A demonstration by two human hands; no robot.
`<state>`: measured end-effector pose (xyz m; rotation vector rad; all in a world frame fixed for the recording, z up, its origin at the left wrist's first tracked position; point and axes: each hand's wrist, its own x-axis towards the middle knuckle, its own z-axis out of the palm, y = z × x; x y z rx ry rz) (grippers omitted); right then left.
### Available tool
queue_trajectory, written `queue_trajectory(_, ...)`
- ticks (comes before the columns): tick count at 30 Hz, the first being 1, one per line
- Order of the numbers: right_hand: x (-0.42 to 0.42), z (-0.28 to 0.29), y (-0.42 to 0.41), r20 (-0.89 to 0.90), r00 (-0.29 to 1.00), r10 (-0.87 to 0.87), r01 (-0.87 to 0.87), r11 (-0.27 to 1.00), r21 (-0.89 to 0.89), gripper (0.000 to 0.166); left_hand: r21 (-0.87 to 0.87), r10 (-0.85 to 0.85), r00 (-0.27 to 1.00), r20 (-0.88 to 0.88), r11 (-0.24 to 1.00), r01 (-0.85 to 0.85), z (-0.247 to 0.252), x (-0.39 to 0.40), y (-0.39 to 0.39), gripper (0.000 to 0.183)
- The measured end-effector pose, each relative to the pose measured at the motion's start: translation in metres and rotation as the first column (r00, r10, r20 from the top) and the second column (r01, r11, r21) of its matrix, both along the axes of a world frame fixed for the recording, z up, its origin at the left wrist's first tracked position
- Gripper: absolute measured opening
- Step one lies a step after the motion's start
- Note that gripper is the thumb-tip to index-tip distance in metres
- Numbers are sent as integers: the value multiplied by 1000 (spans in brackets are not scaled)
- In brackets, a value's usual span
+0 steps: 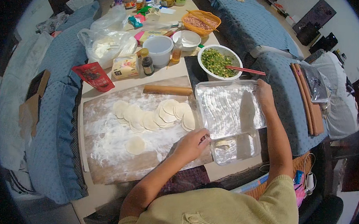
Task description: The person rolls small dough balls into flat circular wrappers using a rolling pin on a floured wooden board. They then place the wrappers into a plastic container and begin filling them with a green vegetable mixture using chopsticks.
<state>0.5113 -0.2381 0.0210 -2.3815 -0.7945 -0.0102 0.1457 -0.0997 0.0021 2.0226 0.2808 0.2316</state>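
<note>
A large clear plastic tray (226,106) with a ridged, flour-dusted bottom is between my hands. My right hand (264,94) grips its far right corner. At the near left corner, the fingers of my left hand (193,144) close on the rim. A smaller clear container (252,145) sits at the tray's near side, partly overlapped by it, with a pale piece of dough (223,144) inside. Left of the tray, overlapping round dough wrappers (149,120) lie on a floured wooden board (100,169). One single wrapper (135,145) rests nearer me.
A rolling pin (168,90) lies along the board's far side. Beyond the tray stands a white bowl (204,70) of chopped green filling, with red chopsticks (246,70) across its rim. Farther back are a plastic tub (158,52), a sauce bottle (147,62) and an orange basket (200,30).
</note>
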Motion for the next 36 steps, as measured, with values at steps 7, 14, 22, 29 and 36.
queue_trajectory(7,-24,-2,11,-743,520,421,88,839,537,20,21,1,1000,-24,1000,-1,6,-2,0,23)
queue_trajectory(14,-136,53,39,-476,727,494,-546,837,34,25,5,15,1000,-23,1000,-15,10,-3,-4,22)
queue_trajectory(22,-55,28,19,-94,987,130,-113,980,166,14,22,11,999,-50,1000,-10,13,-4,-4,23)
queue_trajectory(29,-54,11,42,171,889,424,-448,882,144,18,44,7,999,-50,999,-5,10,-4,-3,24)
queue_trajectory(36,-41,10,26,229,886,403,-393,915,-88,17,33,22,1000,-5,999,-22,9,-6,-3,25)
